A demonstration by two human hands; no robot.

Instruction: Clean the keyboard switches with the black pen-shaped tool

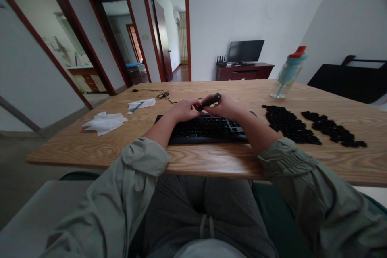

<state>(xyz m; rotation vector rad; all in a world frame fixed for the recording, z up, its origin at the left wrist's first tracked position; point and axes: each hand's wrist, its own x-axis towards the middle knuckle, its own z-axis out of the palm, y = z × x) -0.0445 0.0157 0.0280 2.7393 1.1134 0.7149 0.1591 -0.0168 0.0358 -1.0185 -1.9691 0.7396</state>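
Keyboard: black computer keyboard [208,128] on the wooden worktop [211,157]; some caps seemingly off.
Removed: black keycaps [288,124] laid right of the keyboard.
Hands: left hand [185,109] and right hand [225,107] closed together on a small dark tool [209,101] above the keyboard.

One keyboard [207,129], two keycap heaps [288,124] [334,130], one bottle [288,73], two tissue piles [104,123] [142,104].

Sage-green jacket sleeves pushed up, elastic cuffs, grey drawstring trousers
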